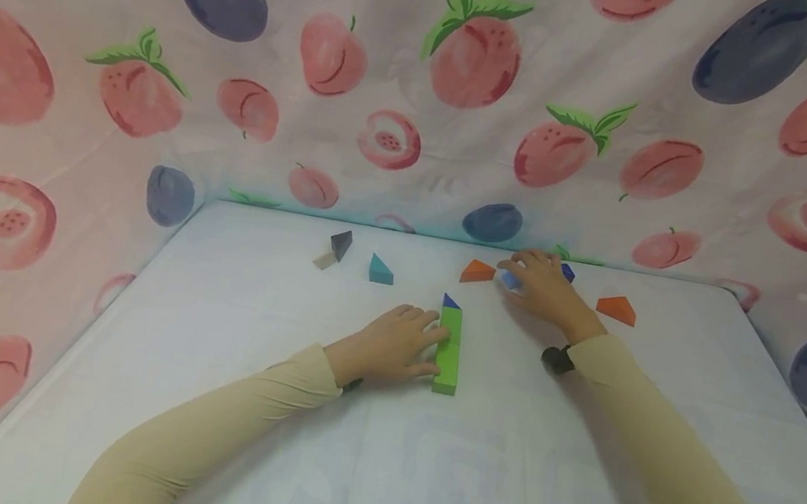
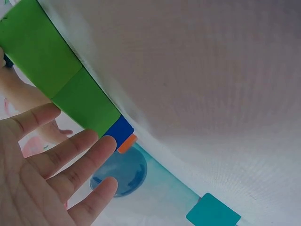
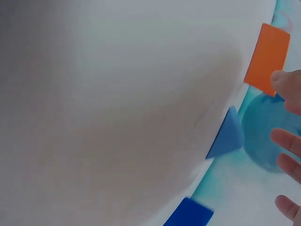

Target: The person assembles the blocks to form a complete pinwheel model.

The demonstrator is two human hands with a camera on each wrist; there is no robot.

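Beyond both hands (image 1: 400,342): scattered blocks (image 1: 381,270).

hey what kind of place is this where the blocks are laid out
Probably a home play or craft corner: a white table draped round with fruit-print cloth, with coloured blocks such as the green bar scattered on it.

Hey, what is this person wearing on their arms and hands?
Both arms are covered to the wrist by plain, close-fitting beige sleeves: the left sleeve and the right sleeve. The left hand and right hand are bare, with no gloves or rings visible. A small dark device sits at the right wrist, and a dark strap edge shows at the left cuff.
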